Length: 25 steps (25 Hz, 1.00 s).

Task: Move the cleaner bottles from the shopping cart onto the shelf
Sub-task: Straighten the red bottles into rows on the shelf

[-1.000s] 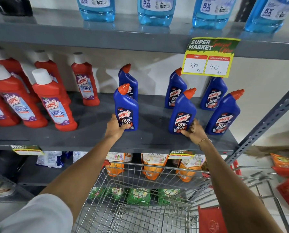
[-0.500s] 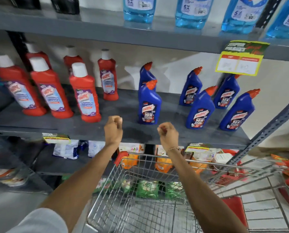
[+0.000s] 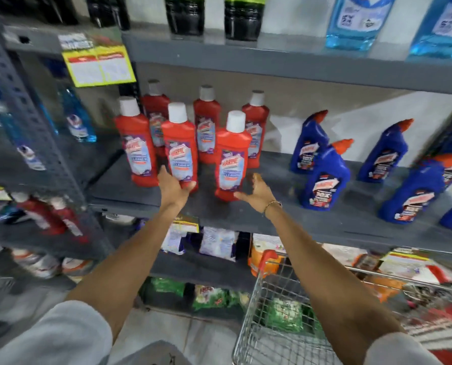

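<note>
Several red cleaner bottles with white caps stand grouped on the grey middle shelf (image 3: 277, 214). My left hand (image 3: 173, 189) wraps the base of the front middle red bottle (image 3: 180, 151), thumb on its left and fingers across its front. My right hand (image 3: 257, 192) is spread open just right of the front right red bottle (image 3: 232, 159), fingertips at its base. Blue cleaner bottles with orange caps (image 3: 324, 177) stand further right on the same shelf. The wire shopping cart (image 3: 248, 322) is at the lower right; no bottle shows in it.
A grey upright post (image 3: 35, 133) bounds the bay on the left, with more bottles beyond it. Black and light-blue bottles fill the top shelf (image 3: 272, 61). A yellow price tag (image 3: 98, 65) hangs from it. Packets sit on the lower shelves (image 3: 217, 243).
The view has swung left from the blue bottles to the red ones. My hands let go of the blue bottles, drew back as fists, and now reach the red bottles' bases.
</note>
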Motion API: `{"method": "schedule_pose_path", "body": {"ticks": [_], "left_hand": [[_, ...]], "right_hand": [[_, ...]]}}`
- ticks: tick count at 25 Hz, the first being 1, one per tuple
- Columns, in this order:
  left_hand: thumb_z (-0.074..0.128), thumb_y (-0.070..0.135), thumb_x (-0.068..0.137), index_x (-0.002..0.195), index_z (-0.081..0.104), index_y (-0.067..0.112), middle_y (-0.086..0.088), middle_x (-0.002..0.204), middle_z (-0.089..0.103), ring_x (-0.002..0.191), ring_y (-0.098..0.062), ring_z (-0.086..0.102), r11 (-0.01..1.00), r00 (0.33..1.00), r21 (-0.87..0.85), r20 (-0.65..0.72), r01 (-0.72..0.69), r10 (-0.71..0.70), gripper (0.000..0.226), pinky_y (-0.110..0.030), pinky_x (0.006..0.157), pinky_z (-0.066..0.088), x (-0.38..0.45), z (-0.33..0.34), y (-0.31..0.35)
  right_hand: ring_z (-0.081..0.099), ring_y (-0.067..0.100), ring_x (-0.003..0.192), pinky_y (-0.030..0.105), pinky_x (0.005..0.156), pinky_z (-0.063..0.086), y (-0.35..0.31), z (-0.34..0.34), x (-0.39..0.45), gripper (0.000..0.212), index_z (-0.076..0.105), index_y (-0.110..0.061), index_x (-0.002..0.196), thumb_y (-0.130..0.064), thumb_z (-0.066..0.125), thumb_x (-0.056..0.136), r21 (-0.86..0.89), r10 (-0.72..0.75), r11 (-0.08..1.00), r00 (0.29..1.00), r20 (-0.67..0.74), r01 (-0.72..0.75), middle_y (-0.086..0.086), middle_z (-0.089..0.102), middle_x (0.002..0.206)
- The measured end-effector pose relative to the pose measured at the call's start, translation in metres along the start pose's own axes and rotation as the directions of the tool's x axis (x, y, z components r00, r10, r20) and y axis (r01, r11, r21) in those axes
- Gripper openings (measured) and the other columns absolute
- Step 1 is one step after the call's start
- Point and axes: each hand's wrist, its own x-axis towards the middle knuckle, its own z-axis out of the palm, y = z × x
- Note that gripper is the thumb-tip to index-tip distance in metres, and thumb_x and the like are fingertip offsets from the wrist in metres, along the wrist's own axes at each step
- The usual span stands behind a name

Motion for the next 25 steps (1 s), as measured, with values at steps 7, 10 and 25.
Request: {"method": "schedule_pose_path", "body": {"ticks": [7,10,25], "left_hand": [[0.069,0.012,0.08,0.117,0.043,0.001,-0.022,0.124,0.06,0.116,-0.038,0.056,0.998,0.998,0.058,0.061,-0.037,0.033,0.047,-0.044,0.097,0.045,0.037,-0.005,-0.036],[0.07,0.014,0.078,0.112,0.044,0.001,-0.022,0.119,0.064,0.11,-0.04,0.06,0.992,0.994,0.081,0.064,-0.093,0.088,0.045,-0.045,0.091,0.048,0.038,0.005,-0.032],[0.07,0.012,0.08,0.119,0.044,0.001,-0.019,0.127,0.059,0.118,-0.034,0.057,0.982,0.964,0.03,0.196,-0.188,0.179,0.048,-0.048,0.097,0.048,0.027,0.019,-0.018]], "right_hand": [[0.059,0.026,0.113,0.035,0.1,0.044,0.003,0.039,0.024,0.061,0.051,-0.006,0.123,-0.005,0.079,0.069,0.052,0.026,0.998,0.993,-0.115,-0.02,0.013,0.062,0.125],[0.06,0.026,0.112,0.036,0.099,0.046,0.009,0.03,0.027,0.06,0.053,-0.007,0.122,-0.003,0.079,0.068,0.04,0.031,0.999,0.991,-0.127,-0.026,0.013,0.064,0.122],[0.058,0.027,0.115,0.039,0.103,0.045,0.022,0.006,0.037,0.062,0.049,-0.009,0.128,-0.002,0.076,0.072,0.006,0.083,0.997,0.989,-0.126,-0.083,0.012,0.061,0.127]]}}
